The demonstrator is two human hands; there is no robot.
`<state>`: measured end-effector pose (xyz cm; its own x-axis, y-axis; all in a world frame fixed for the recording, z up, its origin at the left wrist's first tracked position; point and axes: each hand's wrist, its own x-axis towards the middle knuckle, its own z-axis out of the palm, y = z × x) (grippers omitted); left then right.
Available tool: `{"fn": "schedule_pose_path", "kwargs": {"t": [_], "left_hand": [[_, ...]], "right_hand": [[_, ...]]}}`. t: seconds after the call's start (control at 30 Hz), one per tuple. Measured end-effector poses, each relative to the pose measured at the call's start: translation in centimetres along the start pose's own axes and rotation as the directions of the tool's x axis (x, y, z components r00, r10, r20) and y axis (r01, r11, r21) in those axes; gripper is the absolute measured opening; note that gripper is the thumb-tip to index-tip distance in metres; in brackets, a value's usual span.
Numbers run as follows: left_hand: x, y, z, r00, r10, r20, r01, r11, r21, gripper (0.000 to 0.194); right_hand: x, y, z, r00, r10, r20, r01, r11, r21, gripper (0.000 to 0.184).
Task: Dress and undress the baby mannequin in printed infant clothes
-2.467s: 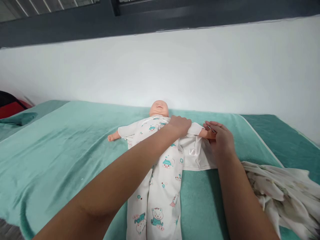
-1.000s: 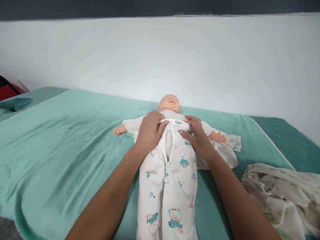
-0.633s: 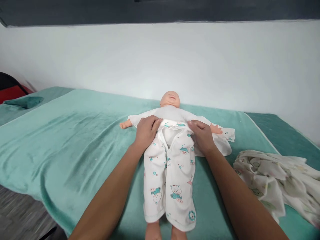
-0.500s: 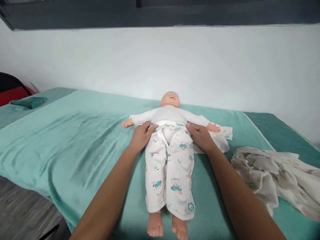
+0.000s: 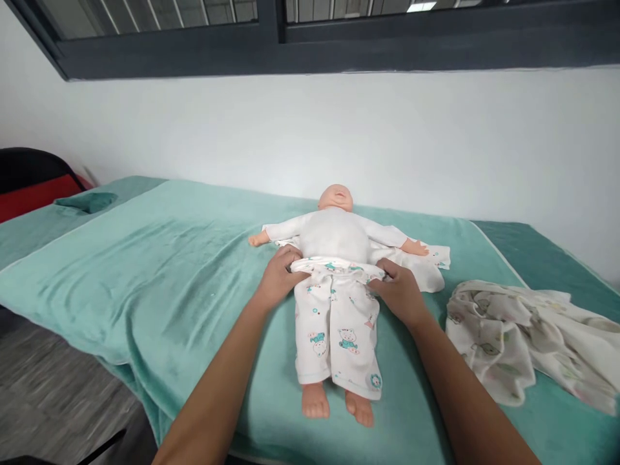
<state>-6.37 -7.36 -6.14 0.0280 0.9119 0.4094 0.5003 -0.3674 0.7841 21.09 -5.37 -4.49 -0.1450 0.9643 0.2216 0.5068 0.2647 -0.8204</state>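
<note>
A baby doll (image 5: 336,197) lies on its back with its head near the wall and its arms spread. White printed pants (image 5: 336,323) cover its hips and legs, with both bare feet sticking out below. My left hand (image 5: 281,274) pinches the waistband on the doll's left-hand side as I see it. Opposite it, my right hand (image 5: 398,294) grips the other side of the waistband. The doll's torso shows a plain white cloth surface (image 5: 336,234) above the band. A white printed garment (image 5: 420,268) lies flat partly under the doll's arm on the right.
A crumpled white patterned cloth (image 5: 513,329) lies to the right of my right forearm. Green sheeting (image 5: 194,271) covers the bed, wrinkled at the left. A white wall (image 5: 232,135) and a dark window frame (image 5: 339,55) stand behind. A red and black object (image 5: 39,187) sits far left.
From the doll's arm on the right, my right hand has come to the waistband, as has my left. Both hands have drawn the pants' waist down toward the feet, baring the torso.
</note>
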Motion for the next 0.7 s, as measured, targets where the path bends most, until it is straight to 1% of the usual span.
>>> {"fn": "schedule_pose_path", "kwargs": {"t": [0.07, 0.13, 0.2, 0.23, 0.3, 0.33, 0.37, 0.43, 0.5, 0.53, 0.57, 0.6, 0.63, 0.67, 0.7], "left_hand": [[0.0, 0.2, 0.8, 0.997, 0.002, -0.076, 0.003, 0.998, 0.07, 0.023], [0.1, 0.4, 1.6, 0.989, -0.035, -0.145, 0.053, 0.991, 0.126, 0.03], [0.3, 0.6, 2.2, 0.981, -0.078, -0.178, 0.101, 0.988, 0.121, 0.03], [0.4, 0.7, 2.4, 0.98, -0.096, -0.175, 0.114, 0.989, 0.096, 0.027], [0.5, 0.8, 2.3, 0.982, -0.134, -0.134, 0.138, 0.99, 0.022, 0.016], [0.4, 0.8, 2.0, 0.983, -0.156, -0.101, 0.154, 0.988, -0.02, 0.011], [0.2, 0.9, 1.7, 0.982, -0.179, -0.057, 0.176, 0.983, -0.059, 0.011], [-0.4, 1.0, 0.8, 0.974, -0.216, 0.071, 0.223, 0.967, -0.122, 0.025], [-1.3, 1.1, 0.0, 0.959, -0.205, 0.196, 0.236, 0.96, -0.149, 0.046], [-1.7, 1.2, -0.2, 0.957, -0.181, 0.225, 0.217, 0.965, -0.148, 0.052], [-2.1, 1.2, -0.3, 0.962, -0.15, 0.226, 0.185, 0.973, -0.139, 0.052], [-2.5, 1.2, -0.3, 0.972, -0.117, 0.203, 0.143, 0.982, -0.12, 0.046], [-2.8, 1.2, -0.1, 0.983, -0.084, 0.164, 0.1, 0.991, -0.094, 0.037], [-3.0, 1.2, 0.1, 0.991, -0.058, 0.117, 0.066, 0.996, -0.067, 0.03], [-3.2, 1.1, 0.5, 0.997, -0.049, 0.067, 0.053, 0.997, -0.05, 0.027]], "right_hand": [[-0.5, -0.4, 0.7, 0.992, -0.036, -0.118, 0.034, 0.999, -0.022, 0.019], [-0.6, -0.8, 1.3, 0.974, -0.04, -0.224, 0.035, 0.999, -0.028, 0.02], [-0.5, -1.1, 1.8, 0.957, -0.017, -0.291, 0.015, 1.0, -0.01, 0.019], [-0.4, -1.1, 1.9, 0.955, 0.0, -0.297, 0.003, 1.0, 0.009, 0.015], [-0.1, -0.9, 1.7, 0.97, 0.036, -0.241, -0.023, 0.998, 0.059, 0.006], [-0.1, -0.8, 1.4, 0.983, 0.051, -0.179, -0.036, 0.996, 0.085, 0.006], [0.0, -0.5, 1.0, 0.993, 0.061, -0.097, -0.05, 0.992, 0.112, 0.008], [-0.1, -0.1, 0.1, 0.993, 0.064, 0.097, -0.08, 0.983, 0.165, 0.018], [-0.4, 0.0, -0.7, 0.962, 0.055, 0.268, -0.113, 0.972, 0.206, 0.035], [-0.6, -0.1, -0.9, 0.944, 0.054, 0.327, -0.13, 0.968, 0.214, 0.042], [-0.8, -0.2, -1.0, 0.93, 0.057, 0.363, -0.139, 0.969, 0.206, 0.043], [-1.1, -0.4, -0.9, 0.925, 0.059, 0.374, -0.136, 0.974, 0.183, 0.039], [-1.4, -0.6, -0.6, 0.933, 0.059, 0.355, -0.12, 0.981, 0.151, 0.032], [-1.7, -0.8, -0.2, 0.95, 0.054, 0.306, -0.095, 0.988, 0.12, 0.026], [-2.0, -1.0, 0.2, 0.972, 0.043, 0.232, -0.067, 0.993, 0.097, 0.024]]}}
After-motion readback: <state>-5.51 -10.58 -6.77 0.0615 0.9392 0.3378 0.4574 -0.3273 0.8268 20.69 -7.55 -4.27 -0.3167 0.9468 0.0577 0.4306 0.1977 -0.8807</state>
